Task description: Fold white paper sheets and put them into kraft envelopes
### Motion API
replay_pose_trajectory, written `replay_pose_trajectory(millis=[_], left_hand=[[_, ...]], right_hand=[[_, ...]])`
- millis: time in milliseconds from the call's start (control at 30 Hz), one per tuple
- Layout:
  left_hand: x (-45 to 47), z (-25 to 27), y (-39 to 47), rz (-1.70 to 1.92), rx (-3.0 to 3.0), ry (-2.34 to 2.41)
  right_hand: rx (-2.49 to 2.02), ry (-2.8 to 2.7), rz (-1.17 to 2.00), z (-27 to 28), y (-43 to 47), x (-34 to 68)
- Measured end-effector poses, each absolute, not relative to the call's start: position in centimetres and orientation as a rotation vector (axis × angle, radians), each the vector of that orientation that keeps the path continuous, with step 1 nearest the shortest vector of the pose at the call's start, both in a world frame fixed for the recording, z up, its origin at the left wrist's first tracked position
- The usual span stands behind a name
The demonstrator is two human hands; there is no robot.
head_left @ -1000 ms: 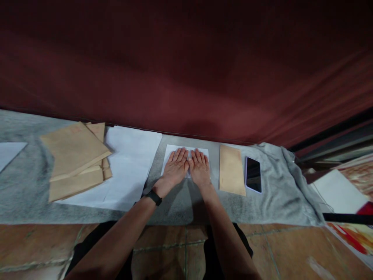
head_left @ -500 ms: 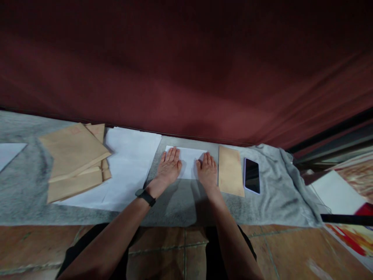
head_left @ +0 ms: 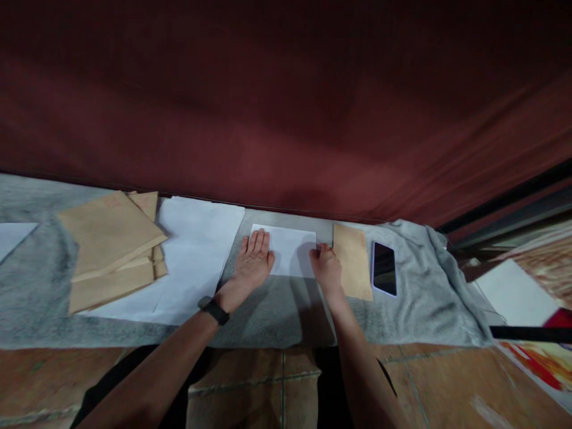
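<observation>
My left hand [head_left: 253, 262] lies flat, fingers extended, on the left end of the white paper [head_left: 291, 253]. My right hand [head_left: 328, 269] is curled at its right edge; whether it pinches the paper, I cannot tell. Directly right of this hand lies a brown envelope [head_left: 356, 263], then a phone [head_left: 384, 268].

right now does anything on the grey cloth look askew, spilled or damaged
The brown paper envelopes lie fanned at uneven angles, partly over the white paper sheets, and the grey fabric cloth is rumpled toward its right end. No spill or damage shows.
</observation>
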State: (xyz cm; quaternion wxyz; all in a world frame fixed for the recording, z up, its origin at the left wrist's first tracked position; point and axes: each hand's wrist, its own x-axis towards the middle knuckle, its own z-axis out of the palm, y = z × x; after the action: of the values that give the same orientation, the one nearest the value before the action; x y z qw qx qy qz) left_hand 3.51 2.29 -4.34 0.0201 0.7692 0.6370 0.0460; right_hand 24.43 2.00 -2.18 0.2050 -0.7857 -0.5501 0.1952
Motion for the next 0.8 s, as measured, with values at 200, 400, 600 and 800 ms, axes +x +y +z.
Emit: replay_pose_trajectory(millis=[200, 400, 600, 800], left_hand=[[3.8, -4.1, 2.1, 0.204, 2.33, 1.923], [4.4, -3.4, 1.4, 0.42, 2.478, 1.419], [5.6, -2.9, 0.4, 0.693, 2.372, 1.334], [6.0, -0.6, 1.6, 1.272, 1.393, 1.297]], right_hand=[[-1.978, -1.367, 0.801, -2.5, 2.8, 25.6], [-1.603, -1.134, 1.076, -2.4, 3.4, 25.7], [-1.243, -0.92, 1.302, -0.8, 3.1, 24.7], [-1.071, -0.764, 1.413, -0.9, 3.0, 24.6]])
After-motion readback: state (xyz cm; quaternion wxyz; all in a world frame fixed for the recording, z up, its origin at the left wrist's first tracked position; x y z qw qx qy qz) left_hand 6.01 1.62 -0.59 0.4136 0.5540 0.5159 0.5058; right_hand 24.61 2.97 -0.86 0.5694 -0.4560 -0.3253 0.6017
